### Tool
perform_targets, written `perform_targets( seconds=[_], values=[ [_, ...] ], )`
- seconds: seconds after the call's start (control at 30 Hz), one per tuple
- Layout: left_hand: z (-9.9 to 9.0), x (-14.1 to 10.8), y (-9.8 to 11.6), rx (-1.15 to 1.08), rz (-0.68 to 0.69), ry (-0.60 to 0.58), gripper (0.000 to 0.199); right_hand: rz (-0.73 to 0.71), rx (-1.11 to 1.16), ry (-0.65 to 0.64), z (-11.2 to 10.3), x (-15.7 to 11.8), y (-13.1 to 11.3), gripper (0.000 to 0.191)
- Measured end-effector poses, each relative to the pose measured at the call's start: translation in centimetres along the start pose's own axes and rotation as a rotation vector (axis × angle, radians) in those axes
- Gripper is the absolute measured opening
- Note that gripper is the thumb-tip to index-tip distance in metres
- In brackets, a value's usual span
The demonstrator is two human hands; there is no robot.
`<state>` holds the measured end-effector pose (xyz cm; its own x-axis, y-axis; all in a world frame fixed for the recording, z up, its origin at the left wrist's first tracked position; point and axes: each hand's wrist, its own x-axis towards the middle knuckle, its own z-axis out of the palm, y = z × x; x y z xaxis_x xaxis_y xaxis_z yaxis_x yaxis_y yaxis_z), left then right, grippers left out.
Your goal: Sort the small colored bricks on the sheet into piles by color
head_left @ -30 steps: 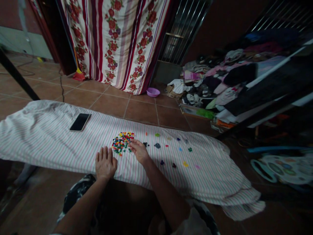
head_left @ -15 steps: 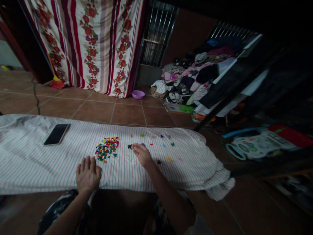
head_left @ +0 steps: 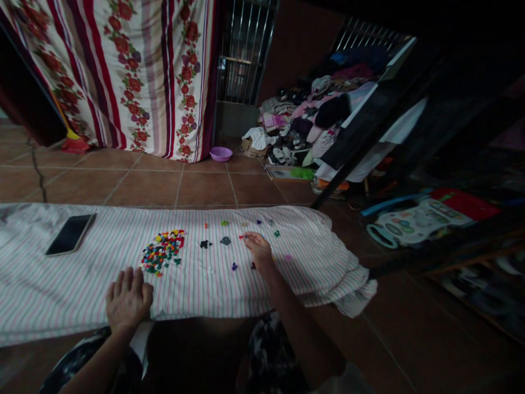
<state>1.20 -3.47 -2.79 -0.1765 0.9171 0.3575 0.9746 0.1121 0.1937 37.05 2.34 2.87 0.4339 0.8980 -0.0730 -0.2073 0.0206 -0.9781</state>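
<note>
My left hand lies flat on the striped cloth, fingers stretched out, just below a mixed pile of small colourful pieces. To the right, my right hand has thumb and fingers pinched together beside some tiny red pieces. Whatever sits between the fingertips is too small to make out. Around this hand are little groups sorted by colour: black pieces, grey pieces, purple pieces, dark brown pieces, pink pieces and green pieces. My right hand partly hides other groups.
A phone rests at the cloth's left. Beyond, on the tiled floor, are a purple basin, a heap of clothes and a red dustpan. A floral curtain hangs behind; a plastic toy panel is at right.
My right hand has moved right from the black pieces to the red ones. The black piece it held now lies among the black group. The view has shifted; my left hand stays flat.
</note>
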Motion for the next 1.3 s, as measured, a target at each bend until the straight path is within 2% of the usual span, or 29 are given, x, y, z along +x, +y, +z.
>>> perform_targets(
  seconds=[0.23,0.53,0.73,0.87,0.97,1.1,1.3],
  values=[
    [0.0,0.1,-0.1,0.001,0.005,-0.006,0.059,-0.089,-0.109,-0.054,-1.3,-0.7,-0.4,0.028],
    [-0.3,0.2,-0.1,0.053,0.007,-0.051,0.061,-0.179,-0.255,-0.128,-0.4,-1.6,1.1,0.021],
    [0.0,0.1,-0.1,0.033,-0.002,-0.016,0.058,-0.276,-0.45,-0.081,0.5,-1.6,1.9,0.02],
    [0.0,0.2,-0.2,-0.004,-0.011,-0.036,0.058,-0.351,-0.707,-0.103,0.8,-1.3,2.8,0.014],
    [0.1,0.3,-0.3,-0.004,-0.012,-0.038,0.058,-0.408,-0.86,-0.112,0.8,-0.8,3.6,0.017],
    [0.2,0.2,-0.4,0.013,-0.001,-0.026,0.058,-0.449,-0.922,-0.137,0.9,0.0,4.5,0.02],
    [0.4,0.1,-0.5,0.027,0.007,-0.006,0.056,-0.433,-0.992,-0.17,1.2,0.7,5.6,0.02]
  ],
)
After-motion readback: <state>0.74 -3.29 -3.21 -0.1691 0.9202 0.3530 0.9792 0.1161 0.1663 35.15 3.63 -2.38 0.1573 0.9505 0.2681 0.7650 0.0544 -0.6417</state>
